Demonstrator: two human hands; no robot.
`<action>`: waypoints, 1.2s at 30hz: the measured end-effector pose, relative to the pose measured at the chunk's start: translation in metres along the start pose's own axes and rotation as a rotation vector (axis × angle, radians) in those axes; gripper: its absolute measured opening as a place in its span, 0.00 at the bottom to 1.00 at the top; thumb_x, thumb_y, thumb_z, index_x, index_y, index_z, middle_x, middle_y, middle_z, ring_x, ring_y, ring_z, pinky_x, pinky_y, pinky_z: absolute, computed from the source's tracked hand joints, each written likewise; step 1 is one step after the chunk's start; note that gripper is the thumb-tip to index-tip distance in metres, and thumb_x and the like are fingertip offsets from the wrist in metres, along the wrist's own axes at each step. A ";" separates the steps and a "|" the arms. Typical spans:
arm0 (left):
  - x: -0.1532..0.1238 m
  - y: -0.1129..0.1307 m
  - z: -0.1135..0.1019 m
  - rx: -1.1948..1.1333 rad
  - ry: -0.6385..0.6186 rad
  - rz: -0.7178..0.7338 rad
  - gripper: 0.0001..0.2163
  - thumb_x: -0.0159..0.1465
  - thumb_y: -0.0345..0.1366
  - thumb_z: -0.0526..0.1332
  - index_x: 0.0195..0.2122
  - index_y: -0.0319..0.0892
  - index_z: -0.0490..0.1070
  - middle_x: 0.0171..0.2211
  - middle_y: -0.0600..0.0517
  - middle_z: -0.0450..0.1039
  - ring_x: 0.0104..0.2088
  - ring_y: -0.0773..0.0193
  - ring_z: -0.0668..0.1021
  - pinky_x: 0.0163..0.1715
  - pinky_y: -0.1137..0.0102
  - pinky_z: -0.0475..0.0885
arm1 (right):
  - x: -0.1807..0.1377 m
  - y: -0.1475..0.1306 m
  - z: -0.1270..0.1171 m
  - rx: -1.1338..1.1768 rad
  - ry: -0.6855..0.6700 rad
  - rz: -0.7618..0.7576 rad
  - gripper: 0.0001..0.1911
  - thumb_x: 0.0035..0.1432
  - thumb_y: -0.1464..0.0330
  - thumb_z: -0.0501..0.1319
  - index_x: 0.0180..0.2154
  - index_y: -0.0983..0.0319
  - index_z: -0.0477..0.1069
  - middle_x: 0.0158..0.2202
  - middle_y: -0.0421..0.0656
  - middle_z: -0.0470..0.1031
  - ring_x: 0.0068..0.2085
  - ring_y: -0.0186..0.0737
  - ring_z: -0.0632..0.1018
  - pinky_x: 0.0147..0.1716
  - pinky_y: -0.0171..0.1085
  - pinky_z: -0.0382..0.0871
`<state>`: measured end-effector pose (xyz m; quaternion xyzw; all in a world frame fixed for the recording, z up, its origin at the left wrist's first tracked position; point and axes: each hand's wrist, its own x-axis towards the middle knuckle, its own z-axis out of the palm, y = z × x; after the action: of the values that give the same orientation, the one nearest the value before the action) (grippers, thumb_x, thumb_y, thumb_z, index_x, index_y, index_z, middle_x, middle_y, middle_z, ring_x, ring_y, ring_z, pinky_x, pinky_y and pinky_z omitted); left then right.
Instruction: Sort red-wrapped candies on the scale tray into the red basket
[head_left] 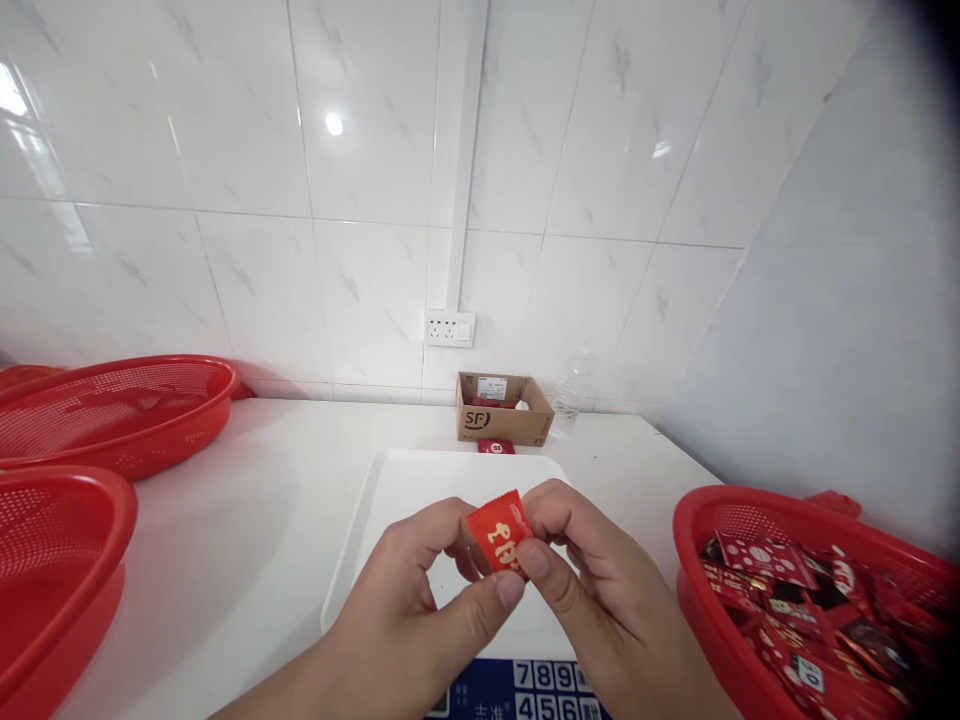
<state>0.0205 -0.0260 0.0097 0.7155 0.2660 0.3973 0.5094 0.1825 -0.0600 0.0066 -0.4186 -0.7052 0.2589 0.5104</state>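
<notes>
A small red packet (495,532) with yellow lettering and a jagged top edge is pinched between both hands. My left hand (431,590) grips its lower left side with thumb and fingers. On its right side, my right hand (592,570) presses with the thumb. Both hands are over a white tray (352,540) that sits behind a blue number keypad (551,685), partly covered by my hands. What the packet contains does not show.
Right, a red basket (694,560) holds many red packets. Two red baskets (124,520) (217,400) stand at left. Near the wall are a cardboard box (499,425), a red packet (496,447) before it, and a clear plastic bottle (571,390).
</notes>
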 end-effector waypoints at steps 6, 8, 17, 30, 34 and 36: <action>0.001 0.000 0.002 0.021 -0.021 0.032 0.10 0.65 0.42 0.58 0.31 0.42 0.68 0.29 0.51 0.66 0.36 0.58 0.71 0.39 0.63 0.66 | -0.001 0.001 0.002 0.040 0.033 -0.016 0.12 0.68 0.62 0.52 0.31 0.58 0.63 0.30 0.38 0.66 0.32 0.37 0.69 0.31 0.37 0.63; 0.001 -0.001 0.003 0.000 -0.020 0.038 0.10 0.65 0.42 0.58 0.31 0.41 0.68 0.28 0.52 0.66 0.35 0.59 0.70 0.38 0.63 0.67 | 0.000 0.000 0.002 0.054 0.042 -0.019 0.12 0.67 0.62 0.53 0.30 0.58 0.63 0.29 0.38 0.66 0.31 0.37 0.69 0.31 0.37 0.64; -0.001 0.000 0.002 -0.078 0.014 0.033 0.11 0.65 0.44 0.58 0.34 0.42 0.72 0.28 0.52 0.65 0.33 0.61 0.66 0.38 0.64 0.67 | -0.002 -0.003 0.000 0.013 0.046 -0.032 0.09 0.65 0.64 0.57 0.31 0.58 0.67 0.28 0.35 0.68 0.31 0.33 0.69 0.30 0.32 0.64; -0.001 0.000 0.004 -0.278 -0.006 0.039 0.09 0.65 0.42 0.59 0.34 0.41 0.71 0.33 0.50 0.69 0.40 0.59 0.72 0.43 0.64 0.73 | 0.001 -0.005 -0.002 -0.052 -0.021 0.021 0.12 0.65 0.62 0.55 0.29 0.59 0.66 0.26 0.36 0.68 0.29 0.33 0.69 0.28 0.33 0.64; -0.001 0.000 0.004 -0.241 -0.005 0.037 0.11 0.65 0.43 0.58 0.34 0.40 0.71 0.33 0.50 0.69 0.39 0.59 0.71 0.43 0.63 0.72 | 0.001 -0.007 -0.002 -0.067 -0.023 0.036 0.14 0.65 0.61 0.54 0.28 0.60 0.65 0.25 0.38 0.68 0.28 0.35 0.69 0.27 0.34 0.63; -0.001 0.000 0.003 -0.199 -0.004 0.039 0.11 0.65 0.43 0.58 0.34 0.41 0.70 0.31 0.50 0.68 0.37 0.59 0.70 0.43 0.63 0.71 | 0.000 -0.007 -0.002 -0.071 -0.020 0.039 0.14 0.65 0.61 0.54 0.28 0.59 0.65 0.26 0.38 0.68 0.29 0.36 0.70 0.27 0.34 0.63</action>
<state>0.0227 -0.0286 0.0083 0.6670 0.2102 0.4304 0.5707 0.1821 -0.0638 0.0130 -0.4475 -0.7105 0.2481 0.4830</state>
